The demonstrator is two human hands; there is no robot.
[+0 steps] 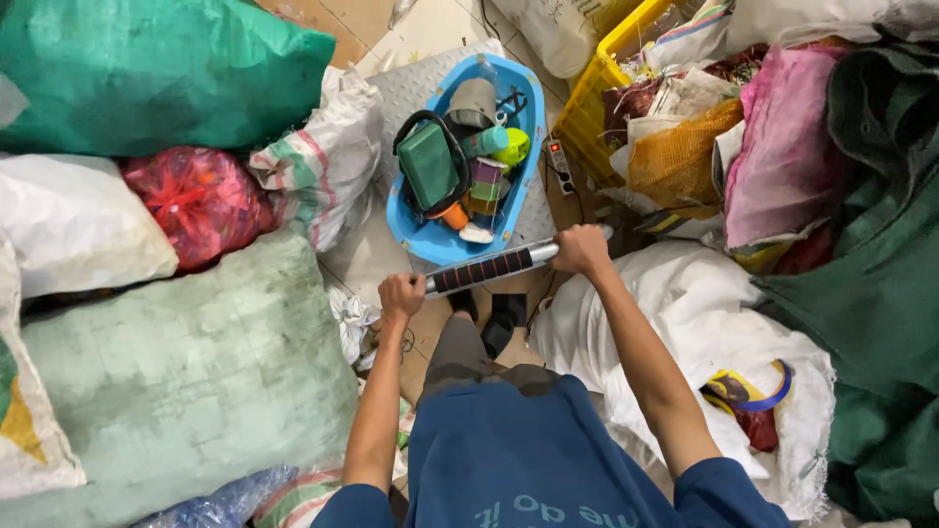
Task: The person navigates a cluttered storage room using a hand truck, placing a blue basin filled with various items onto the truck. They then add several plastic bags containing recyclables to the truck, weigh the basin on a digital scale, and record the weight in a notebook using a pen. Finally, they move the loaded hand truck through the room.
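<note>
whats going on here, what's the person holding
A person in a blue shirt stands among stuffed sacks and holds a metal bar with a black ribbed grip by both ends, left hand on one, right hand on the other. The bar is held crosswise just above a blue plastic tub sitting on a grey metal platform. The tub is packed with mixed items, including a green pouch and a yellow-green ball. A yellow crate full of bags stands to the right.

We are in a scrap-sorting storeroom.
Around us, stuffed sacks (pixel 176 372) crowd the tiled floor (pixel 430 24), beside a yellow crate (pixel 597 98) of rags and a blue tub (pixel 430 240) of mixed plastic junk on a scale (pixel 406 88).
</note>
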